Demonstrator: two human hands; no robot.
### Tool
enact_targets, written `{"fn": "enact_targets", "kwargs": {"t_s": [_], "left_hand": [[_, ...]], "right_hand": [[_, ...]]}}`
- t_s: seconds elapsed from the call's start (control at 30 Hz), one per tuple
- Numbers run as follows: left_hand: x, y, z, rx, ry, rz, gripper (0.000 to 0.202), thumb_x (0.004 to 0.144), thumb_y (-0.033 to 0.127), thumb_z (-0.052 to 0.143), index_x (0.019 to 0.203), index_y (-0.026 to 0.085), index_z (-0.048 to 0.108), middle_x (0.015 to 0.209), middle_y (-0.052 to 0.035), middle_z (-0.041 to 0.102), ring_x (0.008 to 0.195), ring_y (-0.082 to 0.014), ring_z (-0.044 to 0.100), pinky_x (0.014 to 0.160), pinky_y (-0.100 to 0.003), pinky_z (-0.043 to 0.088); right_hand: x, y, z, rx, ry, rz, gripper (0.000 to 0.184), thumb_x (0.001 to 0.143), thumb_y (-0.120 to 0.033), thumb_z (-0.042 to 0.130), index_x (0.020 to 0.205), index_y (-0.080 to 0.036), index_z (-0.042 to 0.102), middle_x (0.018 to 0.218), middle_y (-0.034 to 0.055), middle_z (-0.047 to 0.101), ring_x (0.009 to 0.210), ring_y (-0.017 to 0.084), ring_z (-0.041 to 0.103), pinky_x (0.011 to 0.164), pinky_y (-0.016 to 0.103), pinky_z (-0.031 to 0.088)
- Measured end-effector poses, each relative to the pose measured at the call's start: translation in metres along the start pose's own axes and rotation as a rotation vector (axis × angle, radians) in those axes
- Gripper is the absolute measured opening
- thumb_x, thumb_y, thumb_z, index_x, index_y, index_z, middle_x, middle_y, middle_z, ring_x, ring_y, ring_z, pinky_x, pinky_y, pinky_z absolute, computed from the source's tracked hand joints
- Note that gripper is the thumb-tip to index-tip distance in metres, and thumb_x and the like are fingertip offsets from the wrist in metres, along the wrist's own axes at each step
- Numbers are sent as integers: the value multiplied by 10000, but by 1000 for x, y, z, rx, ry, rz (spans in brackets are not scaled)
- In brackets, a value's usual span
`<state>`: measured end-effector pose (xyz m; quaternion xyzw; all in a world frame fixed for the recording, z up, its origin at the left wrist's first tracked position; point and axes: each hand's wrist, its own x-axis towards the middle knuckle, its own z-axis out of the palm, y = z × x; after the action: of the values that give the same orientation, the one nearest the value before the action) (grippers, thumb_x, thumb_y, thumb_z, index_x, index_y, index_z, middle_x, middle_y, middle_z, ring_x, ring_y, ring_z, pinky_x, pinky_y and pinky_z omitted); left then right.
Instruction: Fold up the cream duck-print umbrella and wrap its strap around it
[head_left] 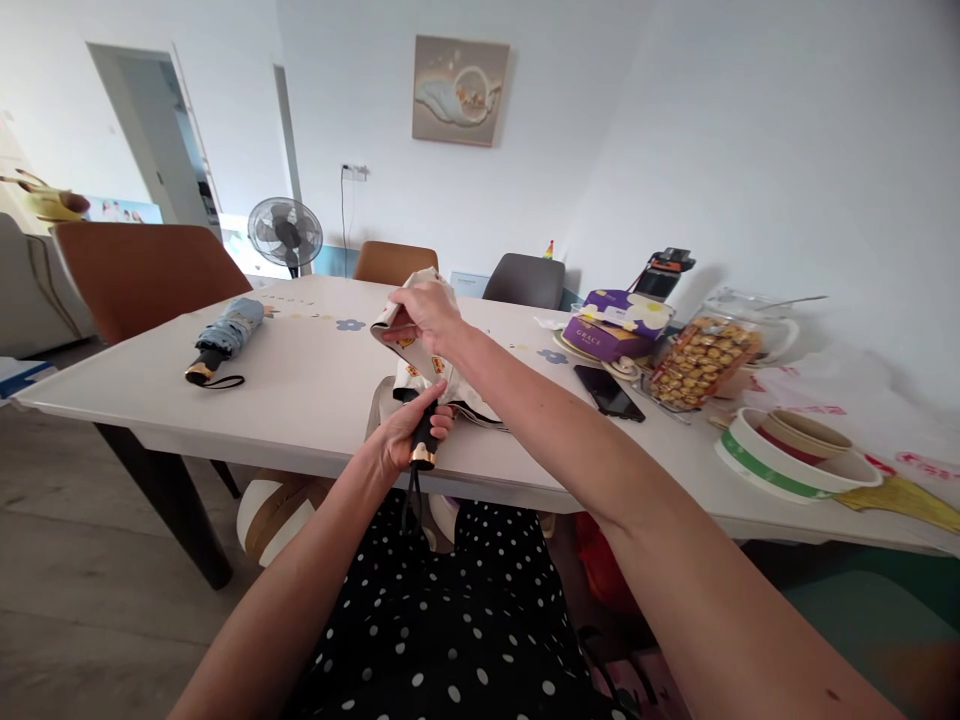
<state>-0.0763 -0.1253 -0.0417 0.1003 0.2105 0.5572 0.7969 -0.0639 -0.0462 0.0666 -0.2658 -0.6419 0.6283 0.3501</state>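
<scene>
My left hand (409, 430) is wrapped round the black handle of a cream umbrella (409, 372) with small orange-brown prints. A gold-coloured band ends the handle, and a black wrist strap dangles below it. Higher up, my right hand (426, 315) pinches a fold of the umbrella's loose fabric. Part of the canopy lies on the table under my right forearm, which hides some of it. Off to the left rests a folded light blue umbrella (234, 325), with its black handle and strap towards the table's near edge.
The white table (300, 400) carries a black phone (609, 392), a purple box (611, 338), a clear jug of gold-wrapped pieces (705, 355) and a white bowl with a green band (776, 478) on the right. Chairs (150, 265) and a fan (285, 232) stand beyond.
</scene>
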Motion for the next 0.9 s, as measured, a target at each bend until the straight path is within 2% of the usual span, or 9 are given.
{"fn": "enact_targets", "kwargs": {"t_s": [0.13,0.2,0.3,0.4,0.5,0.6,0.73,0.9], "left_hand": [[-2,1,1,-53,-2,-44,236,917,274,434,715,176,362,549,69,348,371,-25,368,303,-122,327],[-4,1,1,-84,-6,-55,228,922,267,419,721,177,361,545,69,345,373,-29,373,307,-123,332],[-6,0,2,-127,-10,-36,238,927,273,408,714,183,349,548,64,352,384,-32,381,320,-122,342],[-6,0,3,-160,-13,-18,241,926,270,410,712,187,340,546,65,352,383,-31,374,321,-122,339],[-5,0,2,-177,-10,-17,221,919,226,412,716,188,336,545,68,348,381,-31,375,319,-123,333],[-4,0,2,-185,-5,-12,204,906,167,403,717,191,328,541,71,343,376,-31,377,315,-123,323],[-5,0,1,-210,6,-21,188,892,140,407,728,190,331,536,75,339,372,-32,383,317,-122,320],[-5,1,0,-190,-8,-38,195,885,114,403,725,193,324,526,81,318,369,-32,371,317,-120,310]], "right_hand": [[-6,9,4,-106,-244,63,147,754,-111,581,630,-162,521,644,56,597,641,194,618,550,348,561],[-9,9,-1,-127,-257,6,136,760,-148,591,639,-156,528,706,64,613,662,184,631,543,319,560],[-10,7,-28,-192,-104,-170,110,762,-188,570,663,-155,536,742,45,608,651,161,642,501,260,528],[-9,17,-78,-357,177,-288,66,734,-187,543,675,-158,546,716,26,609,642,141,634,502,217,484],[-12,42,-132,-505,455,-256,101,731,-231,496,691,-164,561,745,29,636,694,146,623,579,240,473],[-21,74,-167,-603,574,-195,136,715,-257,470,682,-166,564,738,42,645,725,174,605,650,285,453],[-34,104,-176,-659,625,-170,153,700,-277,463,678,-174,574,775,57,650,776,204,575,729,324,422],[-41,108,-170,-694,609,-189,191,718,-306,450,738,-186,597,830,55,659,789,204,573,734,310,417]]}}
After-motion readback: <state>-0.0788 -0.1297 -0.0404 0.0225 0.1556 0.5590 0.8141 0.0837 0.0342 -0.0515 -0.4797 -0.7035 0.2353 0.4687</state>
